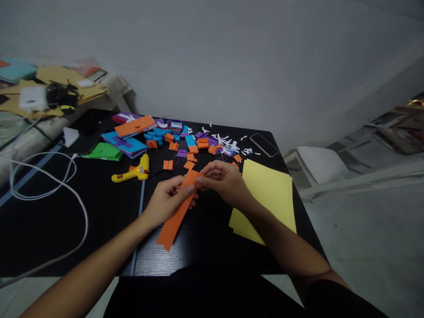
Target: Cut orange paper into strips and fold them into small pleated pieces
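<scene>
A long orange paper strip (177, 219) slants across the middle of my view, its notched lower end pointing toward me. My left hand (170, 198) grips it, thumb flat on top and fingers underneath. At the strip's upper end, my right hand (220, 179) pinches the edge between thumb and fingers. Just beyond both hands lie small folded orange paper pieces (168, 164). A yellow glue gun (132, 171) rests on the table left of my hands. Sheets of yellow paper (270, 194) lie partly under my right forearm.
The black table (99, 221) also bears blue and purple folded cards (126, 143), green paper (104, 151), white scraps (228, 143) and a phone (264, 145). A white cable (82, 207) loops over the left side. A white chair (319, 163) stands to the right.
</scene>
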Demonstrator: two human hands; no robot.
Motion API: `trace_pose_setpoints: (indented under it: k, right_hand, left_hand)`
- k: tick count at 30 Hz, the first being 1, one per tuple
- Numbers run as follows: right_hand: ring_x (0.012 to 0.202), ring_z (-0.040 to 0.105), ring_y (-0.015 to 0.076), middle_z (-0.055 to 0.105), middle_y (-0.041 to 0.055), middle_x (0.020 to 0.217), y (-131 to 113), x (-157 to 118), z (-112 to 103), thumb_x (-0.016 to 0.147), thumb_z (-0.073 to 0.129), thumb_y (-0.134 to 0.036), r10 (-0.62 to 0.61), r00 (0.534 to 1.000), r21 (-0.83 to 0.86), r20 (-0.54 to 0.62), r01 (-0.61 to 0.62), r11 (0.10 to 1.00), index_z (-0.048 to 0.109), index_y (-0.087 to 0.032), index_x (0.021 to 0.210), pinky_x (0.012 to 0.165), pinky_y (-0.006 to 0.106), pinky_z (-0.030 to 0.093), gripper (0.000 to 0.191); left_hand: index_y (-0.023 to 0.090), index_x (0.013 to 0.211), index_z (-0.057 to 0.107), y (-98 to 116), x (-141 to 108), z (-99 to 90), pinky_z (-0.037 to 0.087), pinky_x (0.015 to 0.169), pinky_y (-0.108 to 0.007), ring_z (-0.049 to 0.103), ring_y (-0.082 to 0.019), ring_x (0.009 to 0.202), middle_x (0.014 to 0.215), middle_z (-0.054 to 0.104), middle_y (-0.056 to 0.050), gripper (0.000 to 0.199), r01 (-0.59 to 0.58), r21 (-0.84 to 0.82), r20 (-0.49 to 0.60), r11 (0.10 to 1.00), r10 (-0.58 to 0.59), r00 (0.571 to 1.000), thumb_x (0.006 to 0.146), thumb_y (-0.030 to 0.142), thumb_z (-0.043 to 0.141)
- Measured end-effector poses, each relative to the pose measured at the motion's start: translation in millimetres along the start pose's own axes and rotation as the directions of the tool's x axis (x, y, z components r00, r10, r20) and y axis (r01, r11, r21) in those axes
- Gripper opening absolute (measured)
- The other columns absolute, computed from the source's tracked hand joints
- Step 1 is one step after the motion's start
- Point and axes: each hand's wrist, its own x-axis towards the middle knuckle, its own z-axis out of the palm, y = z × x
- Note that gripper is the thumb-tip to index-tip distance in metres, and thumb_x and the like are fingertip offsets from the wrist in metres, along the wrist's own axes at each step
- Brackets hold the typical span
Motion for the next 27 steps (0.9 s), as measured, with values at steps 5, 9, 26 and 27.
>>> trace_pose_setpoints:
  k: [5, 9, 26, 27]
  right_hand:
    - [0.067, 0.072, 0.0158, 0.074, 0.0007, 0.074, 0.5, -2.4, 1.6, 0.067, 0.092, -0.045, -0.033, 0.998, -0.009, 0.059, 0.033, 0.999, 0.068, -0.019, 0.083, 0.067, 0.031, 0.063, 0.039]
    - [0.067, 0.072, 0.0155, 0.074, 0.0009, 0.075, -0.8, -2.8, 0.5, 0.071, 0.089, -0.047, -0.031, 0.997, -0.033, 0.071, 0.033, 0.999, 0.07, -0.019, 0.083, 0.068, 0.031, 0.062, 0.036]
    - [0.066, 0.072, 0.0143, 0.073, 0.0006, 0.072, -5.2, -7.2, 2.1, 0.075, 0.087, -0.043, -0.023, 0.99, -0.051, 0.14, 0.03, 0.998, 0.072, -0.017, 0.084, 0.066, 0.028, 0.062, 0.031]
    - [0.067, 0.072, 0.0143, 0.073, 0.0006, 0.073, -5.1, -7.3, 1.9, 0.076, 0.087, -0.042, -0.033, 0.99, -0.051, 0.14, 0.04, 0.998, 0.072, -0.017, 0.085, 0.067, 0.028, 0.062, 0.03]
  left_hand:
    - [0.017, 0.088, 0.068, 6.9, -0.5, -1.6, 0.058, 0.053, -0.026, 0.071, -0.017, 0.058, 0.078, 0.076, -0.004, 0.038, -0.033, 0.007, 0.006, 0.999, 0.033, 0.999, 0.085, 0.055, 0.074]
    - [0.018, 0.084, 0.067, 9.4, -1.6, -1.9, 0.057, 0.052, -0.025, 0.071, -0.016, 0.057, 0.075, 0.075, -0.003, 0.035, -0.061, 0.035, 0.009, 0.998, 0.061, 0.998, 0.086, 0.052, 0.073]
    - [0.016, 0.084, 0.064, 7.4, 2.1, -8.3, 0.056, 0.052, -0.022, 0.072, -0.016, 0.057, 0.071, 0.074, -0.001, 0.028, -0.093, -0.035, 0.076, 0.995, 0.096, 0.993, 0.089, 0.042, 0.074]
    - [0.016, 0.084, 0.064, 6.5, 1.9, -8.2, 0.057, 0.052, -0.022, 0.072, -0.016, 0.057, 0.071, 0.074, -0.001, 0.028, -0.087, -0.044, 0.078, 0.995, 0.09, 0.993, 0.089, 0.042, 0.074]
